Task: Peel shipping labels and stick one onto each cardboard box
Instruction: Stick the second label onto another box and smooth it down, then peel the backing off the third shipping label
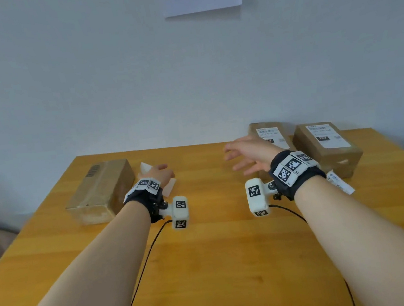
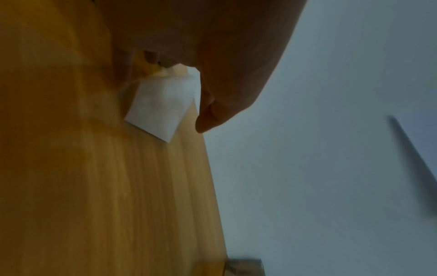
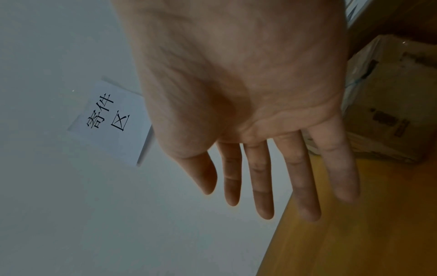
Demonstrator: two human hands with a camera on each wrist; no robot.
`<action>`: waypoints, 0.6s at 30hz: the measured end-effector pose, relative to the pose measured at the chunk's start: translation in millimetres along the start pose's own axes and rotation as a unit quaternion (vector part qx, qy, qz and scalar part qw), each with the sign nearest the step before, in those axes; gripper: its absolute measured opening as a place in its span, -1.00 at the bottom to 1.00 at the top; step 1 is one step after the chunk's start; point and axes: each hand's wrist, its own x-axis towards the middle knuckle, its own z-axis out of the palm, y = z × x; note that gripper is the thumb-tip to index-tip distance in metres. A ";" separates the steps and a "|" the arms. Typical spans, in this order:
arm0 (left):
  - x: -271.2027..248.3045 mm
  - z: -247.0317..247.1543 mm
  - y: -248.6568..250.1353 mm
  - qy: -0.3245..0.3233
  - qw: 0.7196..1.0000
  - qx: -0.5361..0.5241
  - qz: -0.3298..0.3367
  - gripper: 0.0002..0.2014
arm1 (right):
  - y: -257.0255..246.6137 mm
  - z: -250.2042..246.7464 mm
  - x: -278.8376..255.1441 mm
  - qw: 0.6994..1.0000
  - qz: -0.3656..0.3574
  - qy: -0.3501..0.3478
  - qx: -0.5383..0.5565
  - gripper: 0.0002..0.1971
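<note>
A person leans over a yellow wooden table (image 1: 209,254) set against a pale wall, both forearms stretched out over it. The left hand (image 1: 162,174) lies low on a small stack of white label sheets (image 1: 169,189), just beside an unlabelled cardboard box (image 1: 100,189) at the table's left. From the left wrist view the fingers (image 2: 212,112) curl down over the white sheet (image 2: 160,110), the thumb near its edge, but I cannot tell whether they actually pinch a label or only rest on the paper.

The right hand (image 1: 247,157) hovers above the table with its fingers spread and straight, holding nothing; the right wrist view shows the open palm (image 3: 248,84) with all the fingers (image 3: 262,183) extended. Just beyond it stand two more cardboard boxes, side by side at the back right: the nearer-to-centre box (image 1: 268,136) and the right-hand box (image 1: 329,149), each already wearing a white shipping label on top. A loose strip of printed paper (image 1: 341,183) lies on the table beside the right wrist.

On the wall hangs a white paper sign (image 3: 111,119) with black Chinese characters.
</note>
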 end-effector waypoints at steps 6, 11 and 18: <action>5.2 5.8 -11.8 0.008 0.995 -0.071 -0.075 -0.43 | 11.7 2.1 -2.2 1.000 0.021 -0.004 0.005 -0.72; -4.9 18.5 4.3 -0.005 0.989 -0.149 -0.019 -0.56 | 15.7 -2.9 -0.8 1.000 0.017 0.011 0.011 -0.70; -68.3 75.4 87.1 -0.224 0.950 -0.122 0.182 -0.75 | 26.1 -23.1 -7.3 0.990 -0.057 0.114 0.057 -0.83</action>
